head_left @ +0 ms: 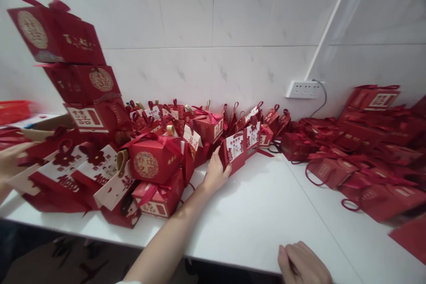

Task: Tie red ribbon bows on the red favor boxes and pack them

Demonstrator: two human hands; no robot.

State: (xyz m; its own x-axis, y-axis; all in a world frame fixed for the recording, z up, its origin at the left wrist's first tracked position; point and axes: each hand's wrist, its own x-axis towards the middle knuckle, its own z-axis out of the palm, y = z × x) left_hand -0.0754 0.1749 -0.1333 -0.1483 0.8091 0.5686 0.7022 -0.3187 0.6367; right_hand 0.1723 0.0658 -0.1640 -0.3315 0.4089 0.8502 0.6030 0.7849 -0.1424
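Observation:
My left hand (216, 173) reaches across the white table and grips the left side of a red gift box (237, 166) with a white printed panel. A similar gift box (253, 137) stands right behind it. My right hand (303, 262) is curled into a fist at the table's front edge, with nothing visible in it. Left of my forearm, a red box with a gold round emblem (146, 164) rests on another ribboned box (158, 195). Several small red bags with white flaps (96, 164) stand farther left.
A leaning stack of red boxes (69, 37) rises at the left. Another person's hand (13, 164) is at the far left edge, near the bags. Many red ribboned boxes (379, 142) are piled on the right. A power strip (302, 90) with a cable hangs on the tiled wall.

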